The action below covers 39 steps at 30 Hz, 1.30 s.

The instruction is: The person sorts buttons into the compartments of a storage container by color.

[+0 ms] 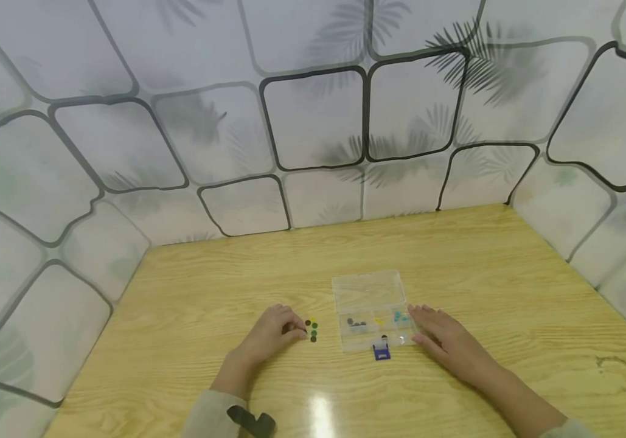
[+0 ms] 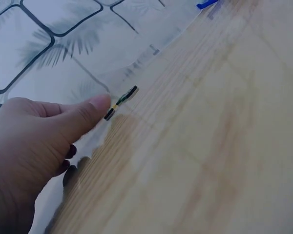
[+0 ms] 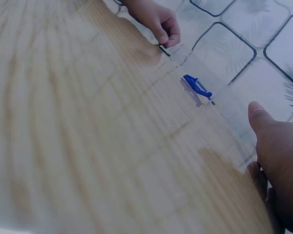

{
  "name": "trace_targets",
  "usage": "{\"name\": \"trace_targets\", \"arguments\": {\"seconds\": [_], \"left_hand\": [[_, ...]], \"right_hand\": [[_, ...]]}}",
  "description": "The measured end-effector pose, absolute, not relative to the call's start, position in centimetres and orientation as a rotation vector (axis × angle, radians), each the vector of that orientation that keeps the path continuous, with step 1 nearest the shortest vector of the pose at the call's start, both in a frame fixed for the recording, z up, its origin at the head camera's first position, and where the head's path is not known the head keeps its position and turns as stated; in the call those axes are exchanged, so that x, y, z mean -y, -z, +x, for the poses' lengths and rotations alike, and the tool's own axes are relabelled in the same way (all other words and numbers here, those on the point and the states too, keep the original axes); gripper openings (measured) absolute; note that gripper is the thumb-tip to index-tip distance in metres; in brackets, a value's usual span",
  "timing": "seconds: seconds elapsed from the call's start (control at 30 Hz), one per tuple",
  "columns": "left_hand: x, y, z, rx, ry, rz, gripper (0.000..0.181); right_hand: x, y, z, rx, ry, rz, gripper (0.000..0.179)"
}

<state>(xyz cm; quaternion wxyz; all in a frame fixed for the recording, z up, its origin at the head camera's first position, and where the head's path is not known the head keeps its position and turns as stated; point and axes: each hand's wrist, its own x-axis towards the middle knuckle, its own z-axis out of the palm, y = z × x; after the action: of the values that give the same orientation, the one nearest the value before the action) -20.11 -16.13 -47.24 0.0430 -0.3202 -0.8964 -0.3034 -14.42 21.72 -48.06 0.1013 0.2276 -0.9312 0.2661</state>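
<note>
My left hand [image 1: 274,331] is at the left of the table, thumb and forefinger pinching a small dark disc [image 1: 305,331] at their tips. Right beside the fingertips lie several small flat discs, among them a green disc [image 1: 314,333] and a yellow disc [image 1: 313,320]. A clear plastic compartment box [image 1: 347,344] stands with its lid [image 1: 368,291] laid back. Dark, yellow and light-blue pieces [image 1: 398,317] sit in separate compartments. My right hand [image 1: 449,344] rests against the box's right side, its fingers mostly straight; the right wrist view shows its thumb raised.
A blue latch [image 1: 381,352] sticks out from the box's front edge. The wooden table [image 1: 225,274] meets a patterned wall covering [image 1: 323,194] at the back and sides. A dark strap [image 1: 251,421] is on the left sleeve.
</note>
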Motion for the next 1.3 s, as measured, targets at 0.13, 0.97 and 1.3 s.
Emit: {"name": "trace_targets", "arguments": {"seconds": [0.13,0.97,1.3], "left_hand": [[16.0,47.0,-20.0,2.725,0.934,-0.942,0.011],[10.4,46.1,-20.5,2.453,0.829,-1.214,0.011],[6.9,45.0,-20.6,2.406,0.724,-1.320,0.017]], "right_hand": [[-21.7,48.2,-14.5,2.748,-0.781,0.669,0.050],[-21.8,48.7,-14.5,2.745,-0.760,0.671,0.051],[-21.9,48.6,-14.6,2.714,-0.758,0.686,0.050]]}}
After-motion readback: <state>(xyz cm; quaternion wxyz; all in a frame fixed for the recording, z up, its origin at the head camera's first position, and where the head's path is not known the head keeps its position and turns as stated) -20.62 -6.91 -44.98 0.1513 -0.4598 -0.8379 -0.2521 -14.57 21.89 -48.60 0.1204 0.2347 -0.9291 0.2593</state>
